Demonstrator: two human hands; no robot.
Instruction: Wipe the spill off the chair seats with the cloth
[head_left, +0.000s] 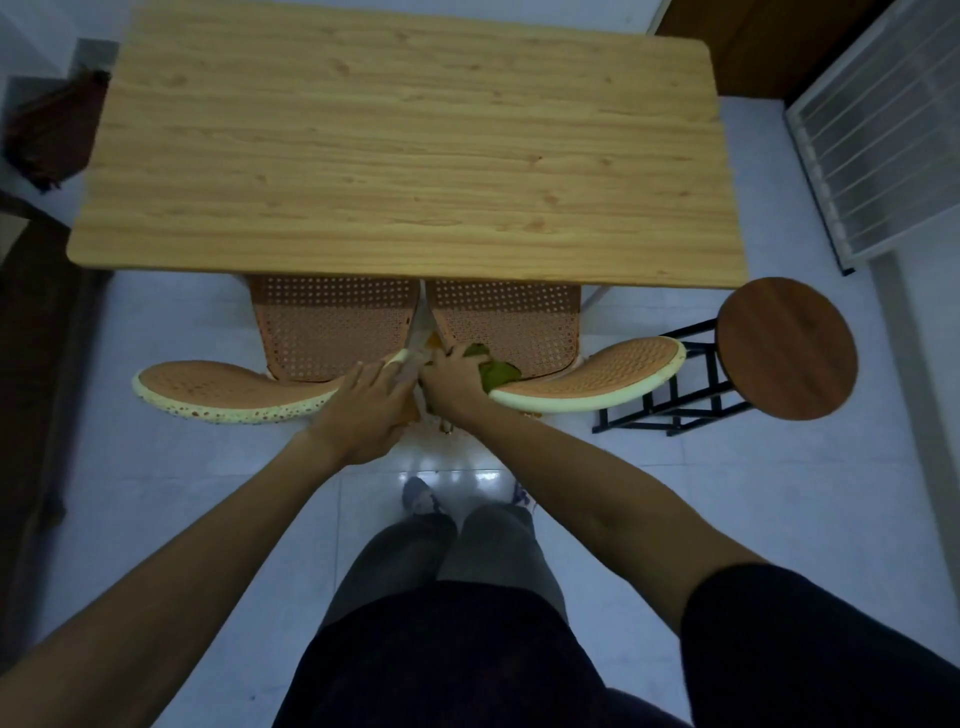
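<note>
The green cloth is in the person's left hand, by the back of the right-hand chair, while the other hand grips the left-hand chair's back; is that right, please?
Not quite: the head view shows the green cloth in the right hand, not the left. It is by the back of the right-hand chair, and the left hand grips the left-hand chair's back.

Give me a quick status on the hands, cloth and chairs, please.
Left hand on left chair back. Right hand holds green cloth at right chair. Both seats tucked partly under table; stool beside.

Head view, steeply down over table (405, 145)
</note>
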